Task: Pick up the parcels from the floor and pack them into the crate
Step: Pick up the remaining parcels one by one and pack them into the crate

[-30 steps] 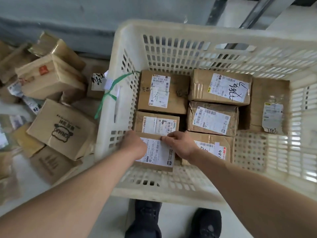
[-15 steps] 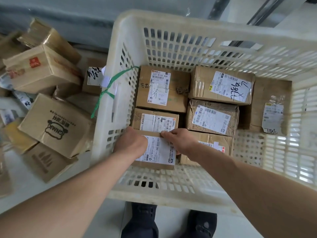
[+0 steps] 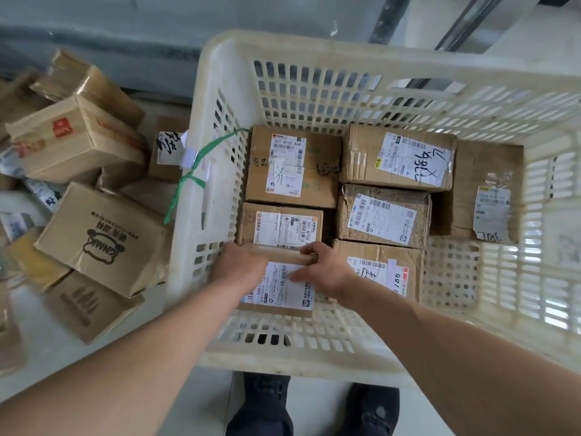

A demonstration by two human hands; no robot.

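Both hands reach down into the white slatted crate (image 3: 217,89) and hold one small parcel (image 3: 283,297) at its near-left corner. The left hand (image 3: 240,267) lies on the parcel's left end, its fingers curled over the far edge. The right hand (image 3: 327,270) grips the right end, fingers hooked over the far top edge and the thumb lying across the white label. The parcel sits flat against the crate's near wall, touching the labelled box (image 3: 279,226) just behind it and the box marked in red and black (image 3: 386,272) to its right.

Four more boxes fill the crate floor farther back: one with a long label at the far left (image 3: 292,166), one with black handwriting (image 3: 397,157), a crumpled one (image 3: 383,215) in the middle, and one on the right (image 3: 484,190). A green strap (image 3: 201,166) is tied through the crate's left wall.

On the floor (image 3: 41,335) left of the crate lies a heap of parcels, among them a box with a printed logo (image 3: 103,239) and a box with a red mark (image 3: 75,136). Two dark shoes (image 3: 264,407) show below the crate's near rim
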